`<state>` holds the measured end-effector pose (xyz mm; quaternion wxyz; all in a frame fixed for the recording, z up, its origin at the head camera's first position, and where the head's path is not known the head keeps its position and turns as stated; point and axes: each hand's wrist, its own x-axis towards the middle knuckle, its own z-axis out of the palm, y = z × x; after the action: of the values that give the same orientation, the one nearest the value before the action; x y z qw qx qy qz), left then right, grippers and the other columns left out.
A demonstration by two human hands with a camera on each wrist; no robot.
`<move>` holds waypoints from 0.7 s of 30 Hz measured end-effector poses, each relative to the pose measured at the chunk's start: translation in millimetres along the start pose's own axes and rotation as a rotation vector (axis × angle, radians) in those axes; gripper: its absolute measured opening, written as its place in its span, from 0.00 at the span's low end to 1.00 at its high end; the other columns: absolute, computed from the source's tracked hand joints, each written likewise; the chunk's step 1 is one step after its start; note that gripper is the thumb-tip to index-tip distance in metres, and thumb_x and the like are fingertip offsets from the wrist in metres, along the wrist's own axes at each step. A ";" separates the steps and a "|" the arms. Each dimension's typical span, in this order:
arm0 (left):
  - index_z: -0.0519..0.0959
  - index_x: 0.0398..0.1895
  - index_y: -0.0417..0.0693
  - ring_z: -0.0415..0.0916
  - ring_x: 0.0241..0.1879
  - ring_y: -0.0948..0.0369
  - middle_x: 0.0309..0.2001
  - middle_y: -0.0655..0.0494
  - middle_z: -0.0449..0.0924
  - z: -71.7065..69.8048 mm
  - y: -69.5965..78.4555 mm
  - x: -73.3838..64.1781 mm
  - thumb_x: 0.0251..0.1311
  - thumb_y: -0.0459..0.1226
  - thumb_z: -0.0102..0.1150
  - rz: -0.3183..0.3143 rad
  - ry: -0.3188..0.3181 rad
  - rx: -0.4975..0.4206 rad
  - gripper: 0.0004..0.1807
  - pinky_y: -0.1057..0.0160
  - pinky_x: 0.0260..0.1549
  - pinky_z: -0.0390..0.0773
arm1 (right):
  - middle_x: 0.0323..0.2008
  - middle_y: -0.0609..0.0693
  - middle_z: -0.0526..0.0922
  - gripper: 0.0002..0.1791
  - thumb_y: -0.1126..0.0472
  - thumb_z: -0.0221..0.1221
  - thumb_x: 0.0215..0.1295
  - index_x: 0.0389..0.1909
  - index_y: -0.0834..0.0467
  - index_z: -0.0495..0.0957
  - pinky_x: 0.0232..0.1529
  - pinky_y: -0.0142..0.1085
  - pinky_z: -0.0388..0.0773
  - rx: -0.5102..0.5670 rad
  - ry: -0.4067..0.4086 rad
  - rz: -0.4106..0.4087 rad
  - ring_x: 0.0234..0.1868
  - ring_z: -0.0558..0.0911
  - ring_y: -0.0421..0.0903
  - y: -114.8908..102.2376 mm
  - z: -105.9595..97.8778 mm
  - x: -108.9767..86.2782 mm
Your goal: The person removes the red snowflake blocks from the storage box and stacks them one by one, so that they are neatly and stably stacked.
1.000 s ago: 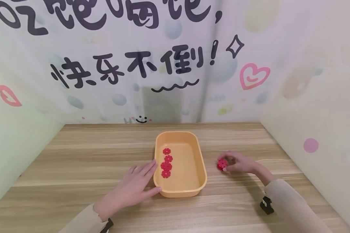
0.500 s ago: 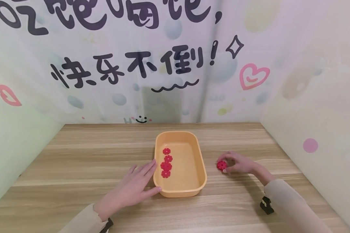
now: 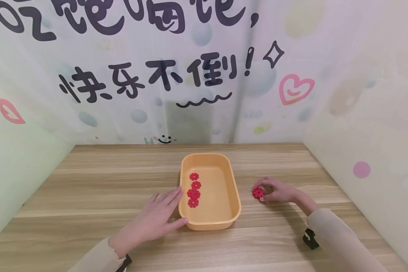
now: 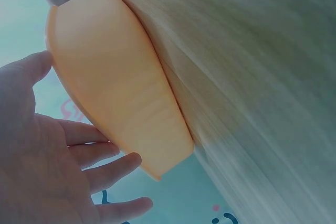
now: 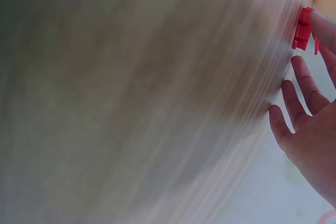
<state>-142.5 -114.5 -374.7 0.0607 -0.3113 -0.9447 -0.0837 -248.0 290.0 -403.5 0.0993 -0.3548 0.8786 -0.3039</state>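
A peach-orange plastic tray (image 3: 219, 192) stands mid-table, with several red notched snowflake discs (image 3: 193, 203) in a line along its left side, some overlapping. My left hand (image 3: 153, 221) lies against the tray's left rim with straight fingers, thumb at the near corner. In the left wrist view the fingers (image 4: 113, 171) rest along the rim. To the tray's right, my right hand (image 3: 279, 190) has thumb and index finger pinched at a red snowflake disc (image 3: 258, 193). The right wrist view shows a small stack of red discs (image 5: 302, 29) on the table under the thumb, its other fingers spread.
The wood-grain table (image 3: 105, 177) is closed in by a printed white curtain (image 3: 204, 124) at the back and pale walls on both sides. A black wrist strap (image 3: 311, 239) hangs below the right sleeve.
A disc in my right hand sat slightly raised a second ago; it has come down onto the red disc below, lining up with it. The left hand and tray have stayed still.
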 end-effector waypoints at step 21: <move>0.59 0.63 0.38 0.55 0.60 0.54 0.64 0.48 0.54 1.2 -1.6 -0.2 0.56 0.62 0.40 0.007 0.012 -0.003 0.42 0.43 0.51 0.56 | 0.45 0.50 0.73 0.17 0.64 0.62 0.50 0.44 0.55 0.75 0.48 0.54 0.57 -0.005 -0.014 -0.009 0.49 0.66 0.53 -0.1 0.3 2.1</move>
<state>-143.4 -115.6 -376.1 0.0665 -0.3142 -0.9430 -0.0867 -249.4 288.5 -403.6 0.1033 -0.3610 0.8770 -0.2997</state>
